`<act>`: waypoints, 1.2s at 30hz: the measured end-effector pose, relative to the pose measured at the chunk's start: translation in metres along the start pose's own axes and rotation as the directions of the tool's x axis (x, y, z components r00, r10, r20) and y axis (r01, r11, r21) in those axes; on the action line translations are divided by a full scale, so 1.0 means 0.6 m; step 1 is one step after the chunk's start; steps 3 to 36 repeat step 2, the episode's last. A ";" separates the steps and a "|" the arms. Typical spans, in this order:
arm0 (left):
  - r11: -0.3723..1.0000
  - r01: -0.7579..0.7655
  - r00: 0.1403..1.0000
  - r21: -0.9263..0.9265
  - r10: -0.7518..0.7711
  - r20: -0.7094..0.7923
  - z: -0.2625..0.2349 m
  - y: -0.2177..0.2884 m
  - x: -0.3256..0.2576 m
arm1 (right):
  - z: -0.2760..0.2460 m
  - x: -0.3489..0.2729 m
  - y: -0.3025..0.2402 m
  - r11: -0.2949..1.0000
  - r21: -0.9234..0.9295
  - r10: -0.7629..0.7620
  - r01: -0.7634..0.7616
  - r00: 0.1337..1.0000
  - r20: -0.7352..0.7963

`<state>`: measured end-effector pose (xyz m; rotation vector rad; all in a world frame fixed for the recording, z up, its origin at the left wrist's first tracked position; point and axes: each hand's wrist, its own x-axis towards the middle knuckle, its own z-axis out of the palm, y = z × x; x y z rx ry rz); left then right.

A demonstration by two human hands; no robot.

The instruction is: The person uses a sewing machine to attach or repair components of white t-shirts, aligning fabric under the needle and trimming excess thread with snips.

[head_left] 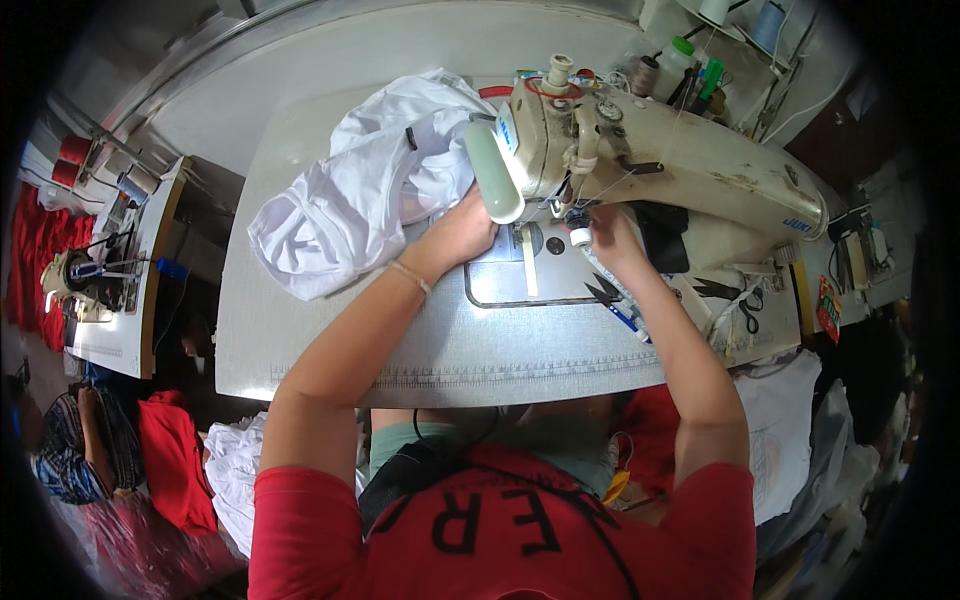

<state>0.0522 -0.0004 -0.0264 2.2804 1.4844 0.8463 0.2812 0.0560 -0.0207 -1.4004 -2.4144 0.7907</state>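
Note:
A cream sewing machine (700, 160) stands on the table, with a pale green lamp (494, 172) on its head. My left hand (465, 232) reaches in beside the needle area, next to bunched white fabric (340, 220). Its fingers are hidden behind the lamp. On the other side, my right hand (620, 245) is close to the needle and the round thread dial (579, 228). Its fingertips are masked by machine parts, so a grip cannot be made out. A narrow white strip (530, 265) lies on the metal bed plate (490, 285).
Thread snips with a blue handle (625, 315) lie by my right forearm, and black scissors (745, 298) farther right. Bottles and thread cones (648, 75) stand behind the machine. At left is another sewing table (130, 300) with red fabric (45, 260) beyond. A printed ruler (450, 378) runs along the front edge.

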 end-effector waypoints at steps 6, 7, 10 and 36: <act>0.999 -0.019 0.999 0.042 0.021 -0.048 0.015 -0.026 0.020 | 0.018 0.030 0.005 0.897 0.442 0.065 -0.019 0.994 -0.089; 0.999 -0.019 0.999 0.042 0.021 -0.048 0.015 -0.026 0.020 | 0.018 0.030 0.005 0.897 0.442 0.065 -0.019 0.994 -0.089; 0.999 -0.019 0.999 0.042 0.021 -0.048 0.015 -0.026 0.020 | 0.018 0.030 0.005 0.897 0.442 0.065 -0.019 0.994 -0.089; 0.999 -0.019 0.999 0.042 0.021 -0.048 0.015 -0.026 0.020 | 0.018 0.030 0.005 0.897 0.442 0.065 -0.019 0.994 -0.089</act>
